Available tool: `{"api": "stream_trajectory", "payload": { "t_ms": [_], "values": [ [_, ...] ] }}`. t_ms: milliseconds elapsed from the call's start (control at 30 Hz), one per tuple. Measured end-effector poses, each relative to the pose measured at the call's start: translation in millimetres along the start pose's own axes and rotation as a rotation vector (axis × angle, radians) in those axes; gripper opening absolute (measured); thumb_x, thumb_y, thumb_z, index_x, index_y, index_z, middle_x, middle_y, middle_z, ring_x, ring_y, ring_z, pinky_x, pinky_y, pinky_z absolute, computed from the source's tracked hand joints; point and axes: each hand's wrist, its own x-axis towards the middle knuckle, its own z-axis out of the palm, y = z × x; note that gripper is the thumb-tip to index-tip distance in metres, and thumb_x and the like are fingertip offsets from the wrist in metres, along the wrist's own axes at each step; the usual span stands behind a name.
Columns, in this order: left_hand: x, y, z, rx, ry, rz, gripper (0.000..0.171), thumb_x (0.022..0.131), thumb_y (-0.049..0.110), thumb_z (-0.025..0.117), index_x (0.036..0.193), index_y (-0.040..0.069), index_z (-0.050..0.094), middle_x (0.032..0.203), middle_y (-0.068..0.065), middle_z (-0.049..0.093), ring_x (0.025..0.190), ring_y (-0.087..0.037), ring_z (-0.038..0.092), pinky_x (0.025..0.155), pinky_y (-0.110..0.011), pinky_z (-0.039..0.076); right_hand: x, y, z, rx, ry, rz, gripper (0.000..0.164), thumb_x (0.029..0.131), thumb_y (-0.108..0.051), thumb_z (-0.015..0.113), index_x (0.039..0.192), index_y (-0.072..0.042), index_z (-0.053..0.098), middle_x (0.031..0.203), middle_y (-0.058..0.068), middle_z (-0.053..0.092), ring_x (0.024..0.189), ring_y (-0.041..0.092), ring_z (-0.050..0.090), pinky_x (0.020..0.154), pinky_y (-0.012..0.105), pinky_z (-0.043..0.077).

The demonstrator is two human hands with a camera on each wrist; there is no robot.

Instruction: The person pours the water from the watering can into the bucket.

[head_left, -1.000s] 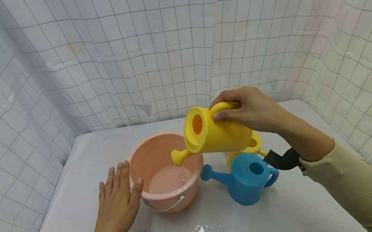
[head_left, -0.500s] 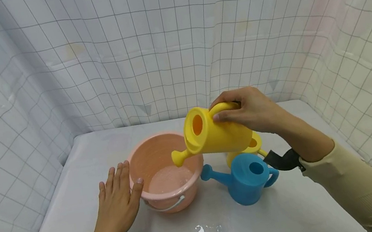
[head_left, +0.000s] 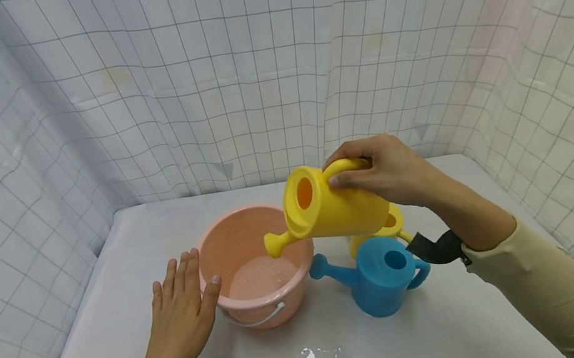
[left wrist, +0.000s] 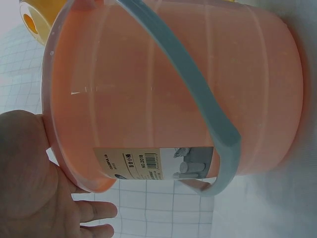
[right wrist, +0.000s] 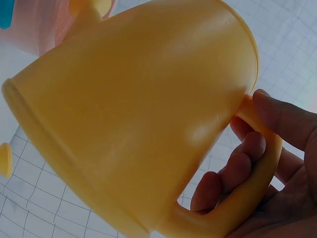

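The yellow watering can [head_left: 349,210] is held tilted, its spout [head_left: 277,243] over the opening of the pink bucket [head_left: 297,294]; if the right hand [head_left: 390,168] drifted toward the blue watering can [head_left: 379,284], any water inside might spill on the tabletop [head_left: 406,349]; a push from the left hand [head_left: 183,310] might shift the bucket; the right fingers curl round the can's handle [head_left: 346,164]; the left fingers lie straight, touching the bucket's rim [head_left: 264,300], gripping nothing.
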Motion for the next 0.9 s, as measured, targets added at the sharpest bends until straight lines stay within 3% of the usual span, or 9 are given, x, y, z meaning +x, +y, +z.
{"api": "stream_trajectory", "payload": {
  "t_ms": [900],
  "values": [
    [-0.5,0.0,0.0,0.007,0.006,0.003,0.069,0.101,0.049,0.028,0.153,0.012,0.005,0.158,-0.021,0.013,0.147,-0.039,0.0,0.111,-0.067,-0.001,-1.8,3.1,-1.1,0.027,0.002,-0.006,0.021,0.088,-0.031,0.067,0.106,-0.021,0.068,0.104,0.0,0.067,0.089,0.02,0.058,0.078,0.031,0.053]
  ]
}}
